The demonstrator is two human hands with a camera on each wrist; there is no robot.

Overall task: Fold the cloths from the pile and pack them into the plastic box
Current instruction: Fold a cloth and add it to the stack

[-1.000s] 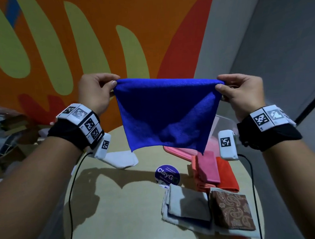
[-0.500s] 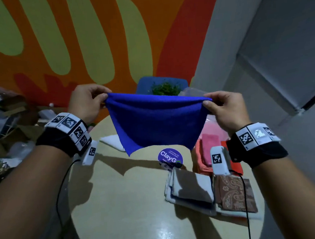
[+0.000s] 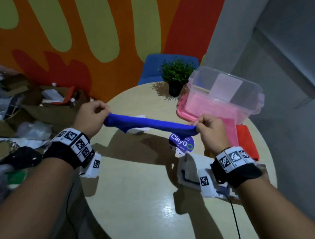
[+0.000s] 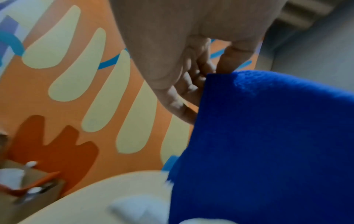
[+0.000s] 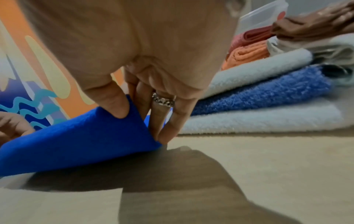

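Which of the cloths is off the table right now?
The blue cloth: both hands pinch its ends in the air, while the pink, red and other cloths lie on the table.

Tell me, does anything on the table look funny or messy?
The clear plastic box sits tilted, propped on a pink lid instead of flat. A crumpled white cloth lies loose behind the blue cloth. Nothing looks spilled or torn.
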